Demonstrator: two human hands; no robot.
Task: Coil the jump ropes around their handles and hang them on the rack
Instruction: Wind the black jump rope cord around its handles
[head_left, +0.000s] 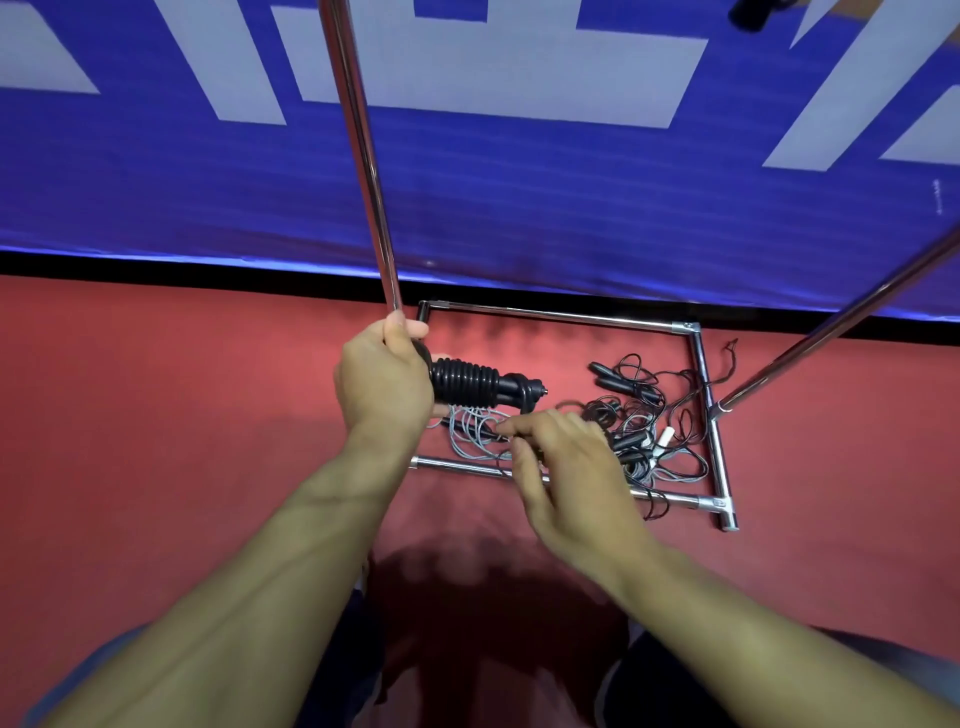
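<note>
Left hand (384, 379) was wrapped tight around the black jump rope handles (511, 387), rope already coiled around them in thick black loops, held over the rack base (696, 374). Right hand (566, 467) had fingers curled near the loose rope end, but honestly couldn't tell if it was pinching it. Inside the chrome base frame sat a tangled pile of ropes (644, 415) on the red floor (156, 415), grey cord partly hidden behind the hands.

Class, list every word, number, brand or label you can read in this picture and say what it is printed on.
No text can be read.
Blue banner: big pale shapes, cropped, not readable as letters.
Small white mark at the banner's right edge: too small to read.
Coiled jump rope: no label visible.
</note>
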